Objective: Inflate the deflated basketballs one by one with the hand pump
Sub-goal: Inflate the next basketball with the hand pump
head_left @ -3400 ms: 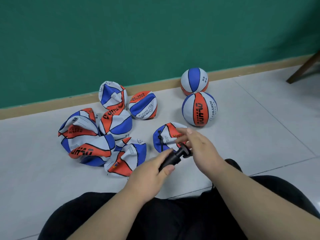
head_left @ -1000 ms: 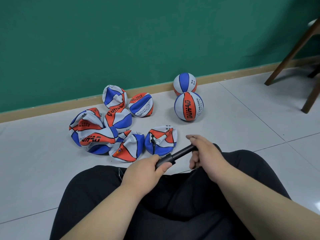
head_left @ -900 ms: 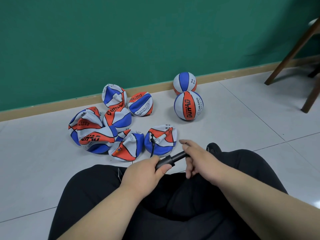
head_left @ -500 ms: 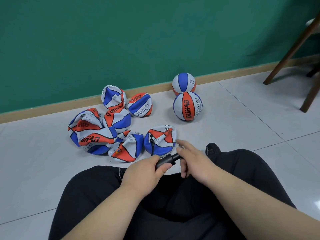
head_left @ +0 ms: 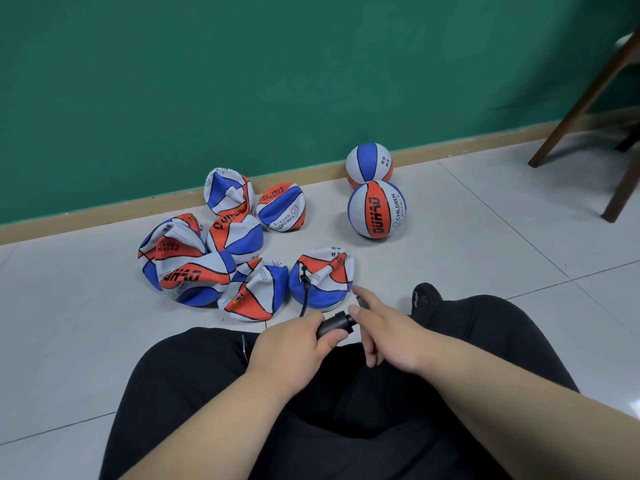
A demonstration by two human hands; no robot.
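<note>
Head cam: person sits on a tiled floor [head_left: 485, 237]. Black trousers [head_left: 346, 427] fill the lower frame, and one black shoe [head_left: 426, 296] pokes out past the right knee.

Left hand [head_left: 294, 344] is wrapped round the pump [head_left: 335, 323] barrel, fingers curled on it, thumb on the near side. Pump is black, held over the lap, pointing up and right.

Right hand [head_left: 388, 336] sits at the pump's handle end. Its fingers are mostly straight and spread, index reaching forward, thumb tip against the barrel cap. No finger visibly curls round anything. Handle is mostly hidden under the hand; only a dark stub shows by the index.

Thin black hose [head_left: 304, 299] runs from beside the left hand up to the nearest flat ball [head_left: 322, 282] and meets it on the blue panel. That ball is crumpled, on the floor just ahead of the hands.

Flat pile [head_left: 194, 275] lies left of it, balls touching each other, the back ones near the baseboard [head_left: 86, 226]. Two round balls [head_left: 376, 209] sit right of the pile, one behind the other, the rear one against the baseboard. All balls are blue, white and orange.

Green wall [head_left: 242, 81] behind. Dark wooden chair legs [head_left: 581, 98] at far right, well apart from the balls.
</note>
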